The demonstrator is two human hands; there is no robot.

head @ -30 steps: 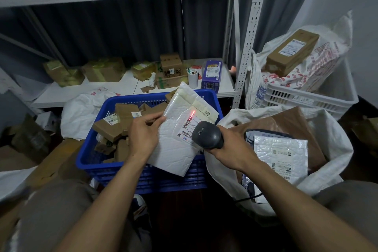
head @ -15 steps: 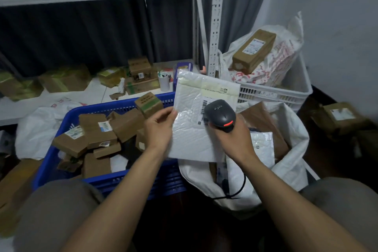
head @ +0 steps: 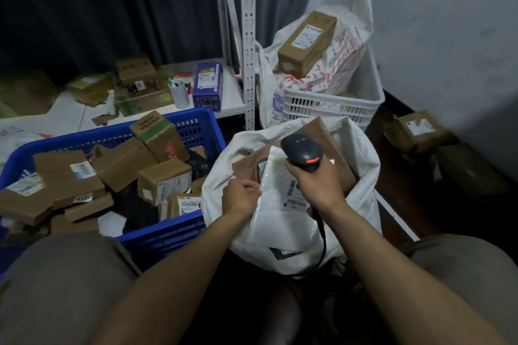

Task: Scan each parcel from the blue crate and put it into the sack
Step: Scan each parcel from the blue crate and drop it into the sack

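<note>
Blue crate [head: 168,235]: sits to the left of the left hand's fingers. It holds a loose heap of cardboard parcels [head: 164,179], several with printed labels facing up.

Left hand [head: 241,196]: fingers are curled together into a near fist and pinch the left edge of the white mailer [head: 276,213]. The hand is over the left lip of the sack [head: 364,154], just right of the crate's corner.

White mailer: lies between the two hands, inside the open mouth of the sack. It rests over a brown packet [head: 322,131] beyond the fingertips. Its barcode label sits just beside the right hand's fingers.

Right hand [head: 319,182]: fingers are wrapped tight round the handle of the black scanner [head: 302,152]. The scanner head rises above the knuckles and shows a red strip. Its cable [head: 322,238] hangs from below the hand and crosses the sack's near side.

Beyond both hands: a shelf with a purple box [head: 208,85] and a white cup [head: 179,95], then a white slotted basket [head: 330,106] with a brown carton [head: 307,43] on top.

Far right of the right hand: a labelled box [head: 417,131] on the dark floor, well apart from the sack.
</note>
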